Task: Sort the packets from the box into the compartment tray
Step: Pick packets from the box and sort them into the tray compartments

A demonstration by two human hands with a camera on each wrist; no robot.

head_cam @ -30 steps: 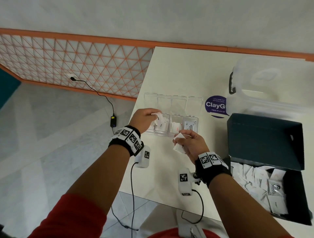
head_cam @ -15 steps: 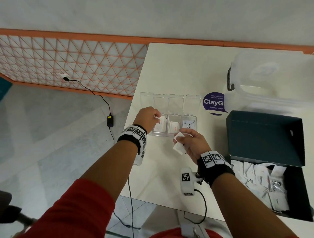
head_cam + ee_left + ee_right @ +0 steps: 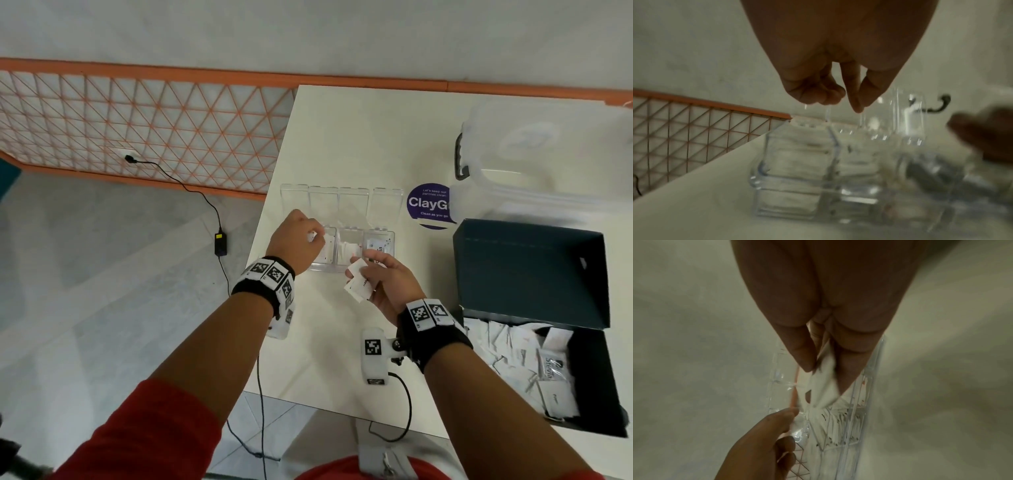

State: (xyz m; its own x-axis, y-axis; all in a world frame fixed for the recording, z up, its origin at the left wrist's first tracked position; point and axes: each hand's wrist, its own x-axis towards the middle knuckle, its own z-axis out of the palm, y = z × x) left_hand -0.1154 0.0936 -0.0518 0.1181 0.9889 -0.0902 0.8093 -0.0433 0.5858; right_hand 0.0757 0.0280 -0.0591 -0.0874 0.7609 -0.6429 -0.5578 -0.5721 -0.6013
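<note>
At the left, the left hand (image 3: 297, 240) is held over the leftmost cell of the clear compartment tray (image 3: 342, 267), its fingers curled; a scrap of white shows at the fingertips in the head view, but whether a packet is pinched there cannot be told, and none is seen in the left wrist view. The tray's long axis runs left to right across the white table (image 3: 359, 137), its lids laid open on the far side. Just at its near edge, the right hand (image 3: 383, 281) is closed on a small bundle of white packets (image 3: 358, 287), nearest the two right-hand cells, so a short forward reach is judged enough. Further right, the dark box (image 3: 527, 274) stands open, with loose packets heaped inside.
</note>
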